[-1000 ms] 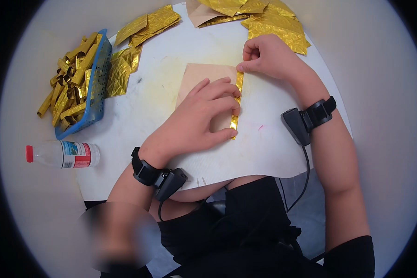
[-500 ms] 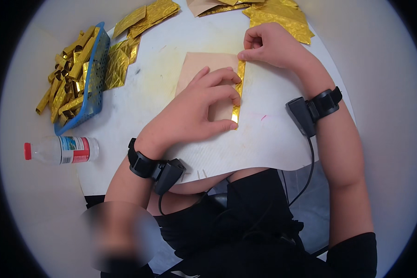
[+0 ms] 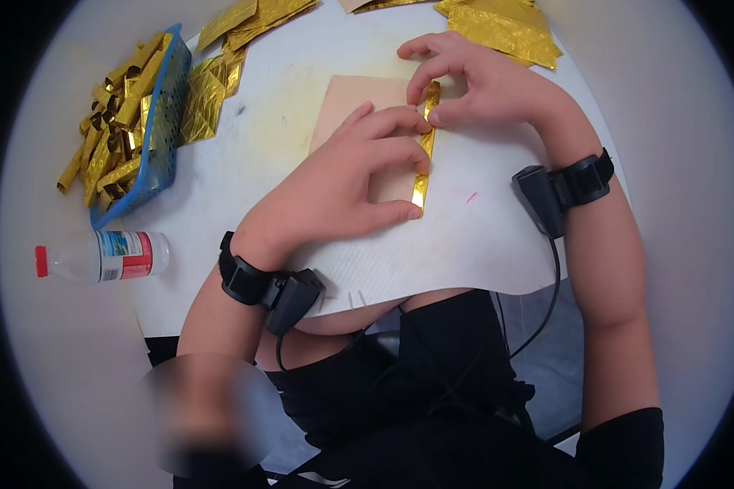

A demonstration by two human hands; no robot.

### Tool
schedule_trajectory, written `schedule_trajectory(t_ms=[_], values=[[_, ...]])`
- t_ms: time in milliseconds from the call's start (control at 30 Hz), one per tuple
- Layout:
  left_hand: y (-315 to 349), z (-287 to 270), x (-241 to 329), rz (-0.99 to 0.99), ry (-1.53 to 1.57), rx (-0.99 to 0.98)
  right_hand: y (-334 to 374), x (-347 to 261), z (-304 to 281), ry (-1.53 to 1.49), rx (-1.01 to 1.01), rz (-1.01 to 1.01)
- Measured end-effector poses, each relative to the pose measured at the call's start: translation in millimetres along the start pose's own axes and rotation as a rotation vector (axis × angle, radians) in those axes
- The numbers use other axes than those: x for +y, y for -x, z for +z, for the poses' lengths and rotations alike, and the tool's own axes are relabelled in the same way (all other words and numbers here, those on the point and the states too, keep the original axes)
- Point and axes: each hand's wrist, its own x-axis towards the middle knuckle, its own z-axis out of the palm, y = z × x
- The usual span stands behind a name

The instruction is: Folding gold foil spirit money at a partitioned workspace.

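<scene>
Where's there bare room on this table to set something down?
Bare table shows right of the gold strip, below the right hand, and between the basket and left hand. Crowded: the far edge, with gold sheets.

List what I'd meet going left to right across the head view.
Bottle, left hand, right hand, right wrist strap. Left out, since they overlap others left to right: basket, gold sheets, brown paper.

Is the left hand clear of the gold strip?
No, the left hand has its fingertips resting along the gold strip.
</scene>
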Motion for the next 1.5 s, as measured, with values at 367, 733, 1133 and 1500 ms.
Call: schedule_trajectory(t_ms=[367,733,1133,1500], values=[[3,-2,-6,-0.07,-0.09,0.075,-2,2,2,0.169,-0.011,-0.008],[10,-6,-25,-0.157,-0.217,0.24,1,-14,21,0.153,0.047,0.02],[10,-7,-25,-0.134,-0.202,0.198,-4,-14,24,0.165,-0.002,-0.008],[6,-15,-23,-0.167,-0.287,0.127,-4,-19,30,0.197,0.024,-0.011]])
